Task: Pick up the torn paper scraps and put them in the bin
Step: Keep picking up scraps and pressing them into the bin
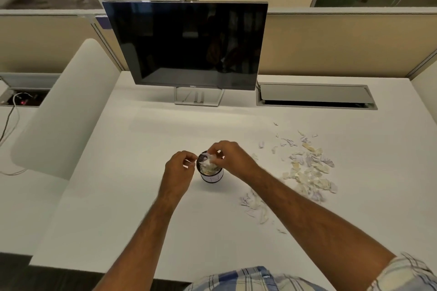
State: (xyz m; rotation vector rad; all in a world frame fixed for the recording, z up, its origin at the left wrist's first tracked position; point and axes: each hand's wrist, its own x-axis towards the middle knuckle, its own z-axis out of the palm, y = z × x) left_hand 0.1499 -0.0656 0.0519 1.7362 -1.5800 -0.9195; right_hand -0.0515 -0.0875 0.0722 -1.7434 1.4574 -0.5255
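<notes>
Both hands over the bin (pixel 211 172): right hand (pixel 233 157) grip pinched on scraps (pixel 209 162), dropping them straight in; left hand (pixel 181 168) grip curled at the rim, contents unclear, probably steadying. Big scrap pile (pixel 309 172) remains on tabletop (pixel 142 196), well right of the right grip.

— What sort of place is this?
— An office: a dark monitor (pixel 189 45) at upper centre, beige cubicle partitions (pixel 343 42) behind it, a cable hatch (pixel 314 95) in the white surface (pixel 142 196).
</notes>
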